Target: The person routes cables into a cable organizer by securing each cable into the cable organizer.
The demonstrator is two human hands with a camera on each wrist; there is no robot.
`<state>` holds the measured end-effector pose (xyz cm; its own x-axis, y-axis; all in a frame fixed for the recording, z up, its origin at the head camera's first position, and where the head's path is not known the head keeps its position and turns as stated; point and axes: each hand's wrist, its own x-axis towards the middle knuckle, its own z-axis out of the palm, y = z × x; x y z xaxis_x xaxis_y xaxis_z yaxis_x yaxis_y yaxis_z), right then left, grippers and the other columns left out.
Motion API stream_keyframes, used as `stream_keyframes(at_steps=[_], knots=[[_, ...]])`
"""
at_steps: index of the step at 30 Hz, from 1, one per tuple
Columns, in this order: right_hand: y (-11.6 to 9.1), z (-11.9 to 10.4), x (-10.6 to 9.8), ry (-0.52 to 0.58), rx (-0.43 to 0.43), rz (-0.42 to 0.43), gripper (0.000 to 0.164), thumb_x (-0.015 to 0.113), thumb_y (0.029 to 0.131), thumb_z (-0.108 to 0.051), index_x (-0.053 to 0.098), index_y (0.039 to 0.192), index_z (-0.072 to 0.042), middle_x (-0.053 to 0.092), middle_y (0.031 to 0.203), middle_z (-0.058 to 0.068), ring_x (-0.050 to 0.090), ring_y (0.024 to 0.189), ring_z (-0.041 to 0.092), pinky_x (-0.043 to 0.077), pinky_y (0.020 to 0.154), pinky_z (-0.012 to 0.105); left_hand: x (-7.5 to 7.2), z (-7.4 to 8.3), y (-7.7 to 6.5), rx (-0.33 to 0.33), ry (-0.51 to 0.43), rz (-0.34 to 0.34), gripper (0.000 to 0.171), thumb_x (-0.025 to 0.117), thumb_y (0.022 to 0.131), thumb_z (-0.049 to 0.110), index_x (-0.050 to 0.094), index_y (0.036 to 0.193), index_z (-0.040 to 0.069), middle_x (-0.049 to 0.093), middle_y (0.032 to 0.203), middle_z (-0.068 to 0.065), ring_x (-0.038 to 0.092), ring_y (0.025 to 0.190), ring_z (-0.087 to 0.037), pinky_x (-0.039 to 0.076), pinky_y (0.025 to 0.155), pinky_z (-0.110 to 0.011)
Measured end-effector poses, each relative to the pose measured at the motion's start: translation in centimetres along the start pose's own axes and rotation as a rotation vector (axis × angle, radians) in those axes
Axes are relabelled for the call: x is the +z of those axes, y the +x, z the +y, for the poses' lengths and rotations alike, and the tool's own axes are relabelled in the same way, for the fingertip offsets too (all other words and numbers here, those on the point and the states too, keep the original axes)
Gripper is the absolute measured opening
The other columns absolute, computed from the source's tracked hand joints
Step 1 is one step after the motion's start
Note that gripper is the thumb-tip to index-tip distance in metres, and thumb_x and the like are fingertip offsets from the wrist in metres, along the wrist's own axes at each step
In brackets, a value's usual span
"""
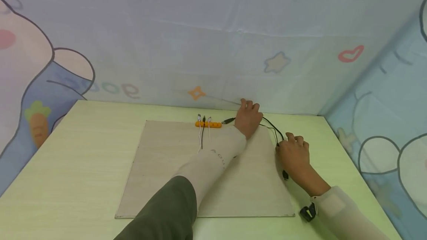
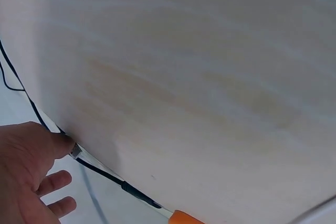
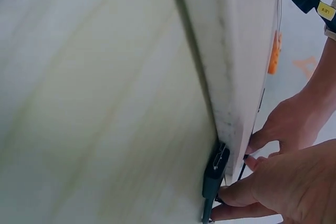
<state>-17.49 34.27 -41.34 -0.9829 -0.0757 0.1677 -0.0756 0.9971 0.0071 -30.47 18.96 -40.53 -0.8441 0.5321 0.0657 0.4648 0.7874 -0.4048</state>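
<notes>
An orange cable holder [image 1: 208,125] sits at the back edge of a beige board [image 1: 160,166], with two white cables and one black one upright in its slots. Right of it lies a dark plug [image 1: 228,120] on a black cable [image 1: 274,127]. My left hand [image 1: 248,117] pinches that cable at the board's back edge, thumb beside a small metal end [image 2: 76,151]. At the board's right side, my right hand [image 1: 295,155] grips black cable between thumb and fingers. A black connector [image 3: 215,169] hangs below those fingers, along the board's edge.
The board lies on a pale yellow-green table [image 1: 83,158]. A printed cloth wall [image 1: 166,55] rises right behind the table's back edge, and another stands along the right side. A small black device [image 1: 307,212] is strapped at my right wrist.
</notes>
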Motion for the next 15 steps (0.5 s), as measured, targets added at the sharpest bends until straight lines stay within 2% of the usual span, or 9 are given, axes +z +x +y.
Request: stream_keyframes(at_steps=[8,15], knots=[[0.39,0.0,0.59,0.025,-0.005,0.026,0.025,0.073,0.107,-0.011,0.081,0.094,0.008,0.065,0.149,0.037,0.063,0.129,0.065,0.055,0.102,0.078,0.3,-0.19,0.4,0.0,0.014,-0.066,0.031,0.051,0.121,0.02,0.074,0.135,0.035,0.056,0.147,0.005,0.044,0.156,-0.026,0.024,0.137,-0.053],[0.73,0.23,0.97,0.028,-0.01,0.033,0.025,0.067,0.108,-0.006,0.08,0.091,0.007,0.065,0.148,0.037,0.063,0.128,0.065,0.054,0.101,0.078,0.29,0.05,0.41,0.002,-0.003,-0.054,0.033,0.051,0.121,0.02,0.077,0.134,0.034,0.058,0.151,0.003,0.046,0.156,-0.029,0.028,0.136,-0.055]])
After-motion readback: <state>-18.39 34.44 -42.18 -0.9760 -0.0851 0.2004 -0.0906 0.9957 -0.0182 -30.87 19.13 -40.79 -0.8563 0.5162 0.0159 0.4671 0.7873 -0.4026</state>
